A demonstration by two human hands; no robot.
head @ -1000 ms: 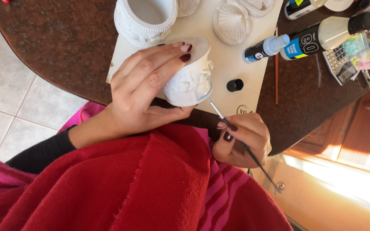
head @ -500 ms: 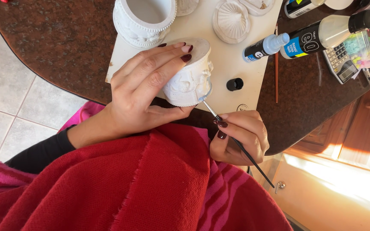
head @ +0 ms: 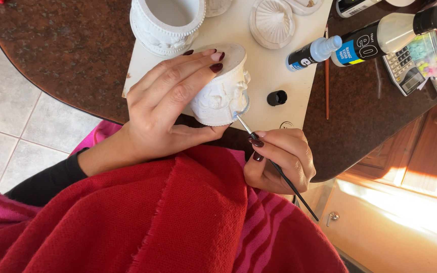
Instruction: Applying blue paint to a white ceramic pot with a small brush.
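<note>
My right hand (head: 279, 162) has raised the pinched paintbrush (head: 274, 164) onto the white plaster pot (head: 218, 93); left hand (head: 170, 108) clasps this brittle piece around its body.

The small white moulded pot (head: 221, 93) in my left hand (head: 170, 108) looks like matt, chalky plaster with a bumpy relief surface. My right hand (head: 279, 162) grips a thin paintbrush (head: 274, 164) with a glossy black handle and a shiny metal ferrule. My fingernails are glossy dark red. Across my lap lies a coarse, woolly red woven cloth (head: 153, 222). The brown speckled stone tabletop (head: 67, 50) looks polished, under a smooth, matt cream board (head: 259, 65).
</note>
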